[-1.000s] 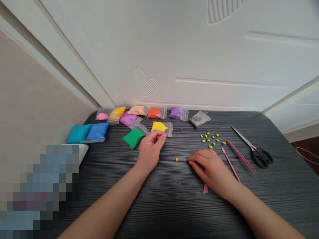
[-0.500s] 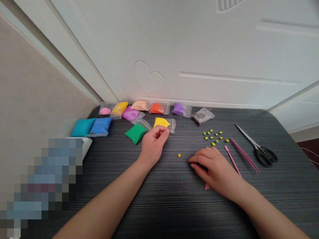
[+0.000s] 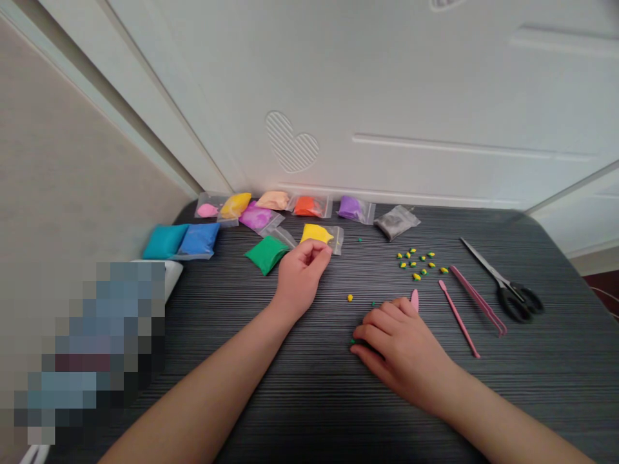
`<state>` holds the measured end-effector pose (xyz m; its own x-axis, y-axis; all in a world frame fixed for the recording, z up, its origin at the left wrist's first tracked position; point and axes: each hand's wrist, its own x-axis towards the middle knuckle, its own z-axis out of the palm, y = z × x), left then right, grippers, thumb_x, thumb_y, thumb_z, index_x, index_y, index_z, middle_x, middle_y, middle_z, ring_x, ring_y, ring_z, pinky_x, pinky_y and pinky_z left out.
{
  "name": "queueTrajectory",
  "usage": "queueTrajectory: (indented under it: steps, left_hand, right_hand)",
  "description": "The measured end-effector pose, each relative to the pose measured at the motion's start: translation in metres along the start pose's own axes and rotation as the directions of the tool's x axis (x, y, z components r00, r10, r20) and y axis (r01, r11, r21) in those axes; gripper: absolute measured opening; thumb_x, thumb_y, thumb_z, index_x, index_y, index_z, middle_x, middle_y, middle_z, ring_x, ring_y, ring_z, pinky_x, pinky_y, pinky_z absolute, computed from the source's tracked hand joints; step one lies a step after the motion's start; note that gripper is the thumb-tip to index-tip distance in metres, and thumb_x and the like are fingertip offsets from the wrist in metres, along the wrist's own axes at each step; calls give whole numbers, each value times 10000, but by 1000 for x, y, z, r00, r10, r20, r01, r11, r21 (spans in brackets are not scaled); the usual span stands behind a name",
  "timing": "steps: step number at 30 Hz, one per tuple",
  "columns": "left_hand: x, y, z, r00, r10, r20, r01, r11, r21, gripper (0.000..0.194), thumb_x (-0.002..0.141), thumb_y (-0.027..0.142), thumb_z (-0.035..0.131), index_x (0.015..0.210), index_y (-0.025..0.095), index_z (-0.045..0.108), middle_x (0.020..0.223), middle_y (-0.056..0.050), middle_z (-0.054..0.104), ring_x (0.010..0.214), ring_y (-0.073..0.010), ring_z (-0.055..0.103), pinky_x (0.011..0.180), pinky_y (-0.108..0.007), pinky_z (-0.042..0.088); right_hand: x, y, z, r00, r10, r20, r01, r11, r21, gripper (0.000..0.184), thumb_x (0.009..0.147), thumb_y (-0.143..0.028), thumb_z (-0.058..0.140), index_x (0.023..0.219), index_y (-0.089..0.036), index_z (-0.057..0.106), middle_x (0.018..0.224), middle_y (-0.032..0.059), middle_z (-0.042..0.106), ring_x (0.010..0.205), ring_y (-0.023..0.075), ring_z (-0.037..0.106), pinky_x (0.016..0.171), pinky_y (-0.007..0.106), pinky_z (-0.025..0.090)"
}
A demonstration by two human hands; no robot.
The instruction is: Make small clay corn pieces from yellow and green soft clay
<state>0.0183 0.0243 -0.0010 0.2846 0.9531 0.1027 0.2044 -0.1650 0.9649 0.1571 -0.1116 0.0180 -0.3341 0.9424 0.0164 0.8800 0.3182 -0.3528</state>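
Note:
My left hand (image 3: 302, 274) is closed in a pinch beside the bag of yellow clay (image 3: 316, 233); whatever its fingertips hold is hidden. Low over the table, my right hand (image 3: 399, 338) has thumb and forefinger apart, their tips at a tiny green clay bit (image 3: 353, 341). Another green bit (image 3: 373, 303) lies just beyond its fingers. Between the hands sits a small yellow clay ball (image 3: 350, 298). A pink modelling tool (image 3: 414, 300) is partly covered by my right hand. Farther back lie several small yellow-and-green clay pieces (image 3: 412, 264).
To the right are a thin pink stick tool (image 3: 459, 319), pink tweezers (image 3: 476, 298) and black-handled scissors (image 3: 507, 287). A bag of green clay (image 3: 267, 254) lies left of my left hand. Bags of other colours, including purple (image 3: 350, 207), line the back edge by the white panel (image 3: 411, 96).
My right hand has moved left and nearer to me, its fingertips now at the green bit. More of the pink tools shows. My left hand keeps its pinch; the view has shifted slightly.

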Motion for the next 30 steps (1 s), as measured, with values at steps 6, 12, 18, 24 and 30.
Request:
queueTrajectory:
  steps: [6, 12, 18, 24, 30]
  left_hand:
    - [0, -1, -1, 1000, -4, 4, 4, 1000, 9, 145, 764, 296, 498, 722, 168, 553, 593, 31, 480, 542, -87, 430, 531, -203, 359]
    - [0, -2, 0, 1000, 0, 14, 0, 1000, 11, 152, 763, 302, 499, 722, 167, 555, 584, 32, 476, 534, -88, 429, 526, -202, 360]
    - [1, -2, -1, 1000, -4, 10, 4, 1000, 15, 137, 762, 289, 504, 724, 169, 557, 599, 28, 491, 539, -87, 437, 530, -200, 366]
    - [0, -2, -1, 1000, -10, 9, 10, 1000, 10, 136, 761, 290, 510, 721, 169, 558, 595, 28, 490, 541, -89, 440, 526, -198, 363]
    - [0, -2, -2, 1000, -4, 13, 3, 1000, 17, 139, 763, 291, 510, 722, 166, 556, 588, 29, 482, 543, -89, 441, 530, -196, 364]
  right_hand:
    - [0, -2, 4, 999, -30, -37, 29, 999, -12, 157, 835, -272, 433, 845, -234, 585, 754, 8, 567, 753, 139, 460, 710, 323, 257]
    - [5, -3, 8, 989, 23, -143, -24, 1000, -7, 175, 841, -293, 424, 849, -241, 590, 752, 7, 585, 728, 144, 437, 695, 324, 253]
    - [13, 13, -3, 959, 159, -235, -165, 986, -7, 190, 841, -321, 427, 841, -241, 599, 782, 7, 597, 766, 155, 454, 724, 332, 257]
    - [24, 38, -8, 891, 295, -346, -340, 938, -75, 212, 834, -341, 438, 807, -233, 618, 767, 17, 590, 784, 168, 461, 710, 327, 253]
    - [29, 41, -1, 915, 286, -286, -327, 939, -105, 225, 846, -329, 417, 837, -246, 626, 769, 19, 589, 775, 163, 465, 696, 322, 246]
